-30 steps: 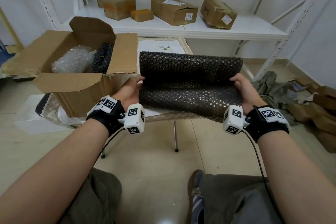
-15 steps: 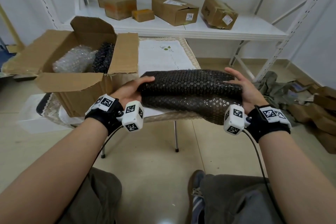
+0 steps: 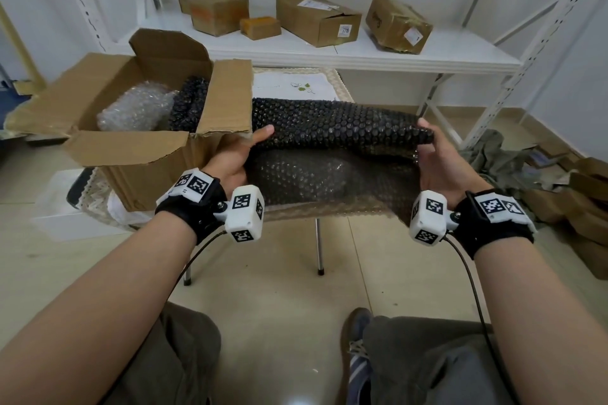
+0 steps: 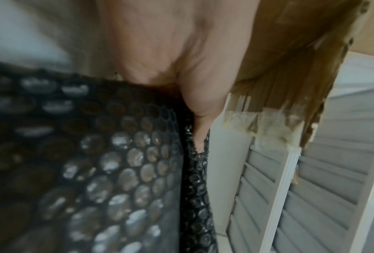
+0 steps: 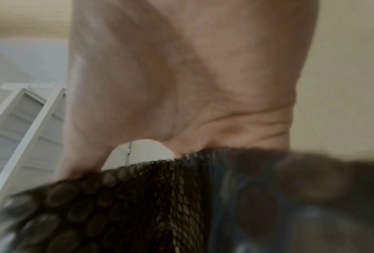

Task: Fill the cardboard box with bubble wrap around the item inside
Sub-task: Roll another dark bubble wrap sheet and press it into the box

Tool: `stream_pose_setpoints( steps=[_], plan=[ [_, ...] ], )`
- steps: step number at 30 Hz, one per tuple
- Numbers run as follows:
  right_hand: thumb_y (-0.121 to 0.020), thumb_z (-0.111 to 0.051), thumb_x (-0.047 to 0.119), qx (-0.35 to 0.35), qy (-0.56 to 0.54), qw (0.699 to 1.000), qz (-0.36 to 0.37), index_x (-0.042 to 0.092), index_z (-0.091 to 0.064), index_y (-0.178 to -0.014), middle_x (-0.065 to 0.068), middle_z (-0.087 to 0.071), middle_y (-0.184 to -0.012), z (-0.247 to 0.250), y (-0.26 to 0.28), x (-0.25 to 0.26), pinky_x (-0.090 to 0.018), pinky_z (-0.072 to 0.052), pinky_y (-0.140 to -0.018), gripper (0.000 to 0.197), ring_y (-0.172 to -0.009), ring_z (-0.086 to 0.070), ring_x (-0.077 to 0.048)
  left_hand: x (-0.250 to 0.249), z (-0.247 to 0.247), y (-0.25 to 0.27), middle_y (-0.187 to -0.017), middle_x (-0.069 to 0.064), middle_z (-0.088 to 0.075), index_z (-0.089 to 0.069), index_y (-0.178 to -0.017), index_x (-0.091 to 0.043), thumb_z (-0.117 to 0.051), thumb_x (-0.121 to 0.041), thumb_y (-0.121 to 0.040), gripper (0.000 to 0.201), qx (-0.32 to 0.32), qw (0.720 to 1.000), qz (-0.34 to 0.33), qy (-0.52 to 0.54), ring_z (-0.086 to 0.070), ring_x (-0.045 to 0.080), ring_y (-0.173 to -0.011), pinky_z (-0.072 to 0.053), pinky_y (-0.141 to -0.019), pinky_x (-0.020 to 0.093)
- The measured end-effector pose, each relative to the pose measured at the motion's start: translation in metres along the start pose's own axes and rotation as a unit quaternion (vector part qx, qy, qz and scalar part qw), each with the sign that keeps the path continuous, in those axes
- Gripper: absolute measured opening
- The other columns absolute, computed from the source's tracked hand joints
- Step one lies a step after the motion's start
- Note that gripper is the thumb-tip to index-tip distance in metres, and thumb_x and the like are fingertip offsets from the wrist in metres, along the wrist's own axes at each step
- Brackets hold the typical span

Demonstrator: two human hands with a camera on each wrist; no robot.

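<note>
A sheet of black bubble wrap (image 3: 332, 128) is folded over on itself above the small table. My left hand (image 3: 237, 154) grips its left end and my right hand (image 3: 431, 154) grips its right end, thumbs on top. The wrist views show the black bubble wrap (image 4: 116, 171) (image 5: 149, 196) against each palm, blurred. To the left stands the open cardboard box (image 3: 131, 154), flaps up. Inside it lie a clear bubble-wrapped item (image 3: 135, 108) and a wad of black bubble wrap (image 3: 189, 105) beside it.
The box sits on a small table with a lace-edged cloth (image 3: 296, 84). Behind is a white shelf (image 3: 329, 49) with several closed cartons. Flattened cardboard and cloth (image 3: 559, 181) lie on the floor at right. My knees are below.
The upright far part of the black sheet has been folded down toward me, then the fold lifted and shifted left toward the box. Both hands keep hold of its ends.
</note>
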State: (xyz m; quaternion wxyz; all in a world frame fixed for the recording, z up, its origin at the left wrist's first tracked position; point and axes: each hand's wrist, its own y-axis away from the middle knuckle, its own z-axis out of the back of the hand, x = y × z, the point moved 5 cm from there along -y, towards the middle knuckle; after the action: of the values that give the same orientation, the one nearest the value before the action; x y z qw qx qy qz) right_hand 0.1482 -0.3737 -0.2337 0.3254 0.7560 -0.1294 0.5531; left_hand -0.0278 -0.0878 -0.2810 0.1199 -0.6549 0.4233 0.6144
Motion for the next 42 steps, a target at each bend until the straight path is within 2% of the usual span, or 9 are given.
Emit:
stream_pose_setpoints(
  steps=[3,6,11,14,19,24,32,38,42],
  plan=[
    [-0.091,-0.057,0.034,-0.028,0.010,1.000,-0.008,0.007,-0.060,-0.124,-0.014,-0.074,-0.099,0.002,-0.001,-0.001,-0.037,-0.061,-0.069,0.043,-0.081,-0.074,-0.026,0.005,0.011,-0.022,-0.120,0.004,-0.072,-0.063,-0.126,-0.025,-0.088,-0.069,-0.047,0.094,-0.019,0.998,-0.005,-0.055,-0.066,0.030,-0.113,-0.050,-0.100,0.050],
    [-0.098,-0.048,0.010,-0.078,0.064,0.995,-0.001,0.005,-0.061,-0.107,-0.013,-0.072,-0.081,0.010,-0.006,-0.002,-0.034,-0.062,-0.061,0.017,-0.062,-0.072,-0.020,-0.006,-0.010,0.023,-0.110,0.012,-0.074,-0.067,-0.116,-0.014,-0.077,-0.044,-0.078,0.049,0.029,0.995,-0.003,-0.100,-0.071,0.029,-0.101,-0.054,-0.095,0.043],
    [-0.096,-0.059,0.028,-0.068,0.037,0.997,-0.010,0.012,-0.064,-0.116,-0.016,-0.071,-0.106,0.007,-0.004,-0.007,-0.044,-0.061,-0.080,0.026,-0.086,-0.074,-0.027,-0.004,-0.014,0.031,-0.099,0.015,-0.072,-0.067,-0.101,-0.014,-0.074,-0.016,-0.086,0.017,0.059,0.995,-0.027,-0.077,-0.072,0.024,-0.075,-0.062,-0.069,0.034],
    [-0.078,-0.077,0.038,-0.027,0.069,0.997,0.011,0.014,-0.055,-0.136,-0.014,-0.065,-0.129,0.005,-0.008,-0.007,-0.050,-0.047,-0.102,0.066,-0.119,-0.062,-0.033,-0.002,-0.018,0.034,-0.108,0.019,-0.073,-0.069,-0.109,-0.009,-0.077,-0.017,-0.083,0.028,0.074,0.995,-0.026,-0.068,-0.074,0.027,-0.083,-0.062,-0.077,0.037],
    [-0.065,-0.083,0.008,-0.073,0.099,0.992,0.024,0.014,-0.045,-0.141,-0.016,-0.063,-0.130,0.012,-0.024,-0.017,-0.050,-0.053,-0.095,0.085,-0.117,-0.062,-0.033,0.003,-0.009,0.025,-0.107,0.016,-0.075,-0.067,-0.117,-0.009,-0.094,-0.037,-0.059,0.070,0.034,0.990,-0.044,-0.129,-0.072,0.033,-0.101,-0.056,-0.093,0.049],
    [-0.073,-0.082,0.003,-0.149,0.113,0.982,0.005,0.013,-0.045,-0.142,-0.024,-0.064,-0.123,0.023,-0.040,-0.027,-0.055,-0.053,-0.094,0.079,-0.110,-0.065,-0.038,0.014,0.010,-0.001,-0.116,0.001,-0.068,-0.046,-0.130,-0.020,-0.092,-0.067,-0.032,0.118,-0.028,0.971,-0.077,-0.223,-0.067,0.019,-0.106,-0.055,-0.093,0.039],
    [-0.081,-0.080,0.022,-0.235,0.168,0.957,0.036,0.013,-0.043,-0.113,-0.004,-0.059,-0.094,0.027,-0.043,-0.036,-0.043,-0.054,-0.082,0.049,-0.087,-0.062,-0.021,0.018,0.015,-0.009,-0.125,0.003,-0.059,-0.038,-0.131,-0.017,-0.083,-0.081,-0.031,0.127,-0.064,0.952,-0.058,-0.295,-0.060,0.021,-0.114,-0.051,-0.101,0.044],
    [-0.078,-0.082,0.032,-0.227,0.232,0.944,0.050,0.012,-0.052,-0.108,-0.001,-0.062,-0.095,0.030,-0.045,-0.034,-0.036,-0.054,-0.078,0.046,-0.091,-0.063,-0.020,0.014,0.000,0.003,-0.111,0.002,-0.070,-0.062,-0.095,-0.027,-0.082,-0.050,-0.074,0.038,-0.016,0.948,-0.092,-0.303,-0.066,0.021,-0.106,-0.051,-0.102,0.043],
    [-0.068,-0.088,0.009,-0.173,0.237,0.956,0.017,0.010,-0.047,-0.133,-0.007,-0.063,-0.105,0.033,-0.050,-0.035,-0.049,-0.054,-0.094,0.077,-0.104,-0.064,-0.028,0.015,0.003,-0.003,-0.110,0.003,-0.071,-0.061,-0.089,-0.027,-0.083,-0.046,-0.074,0.032,-0.030,0.947,-0.094,-0.306,-0.066,0.023,-0.105,-0.052,-0.101,0.043]
  ],
)
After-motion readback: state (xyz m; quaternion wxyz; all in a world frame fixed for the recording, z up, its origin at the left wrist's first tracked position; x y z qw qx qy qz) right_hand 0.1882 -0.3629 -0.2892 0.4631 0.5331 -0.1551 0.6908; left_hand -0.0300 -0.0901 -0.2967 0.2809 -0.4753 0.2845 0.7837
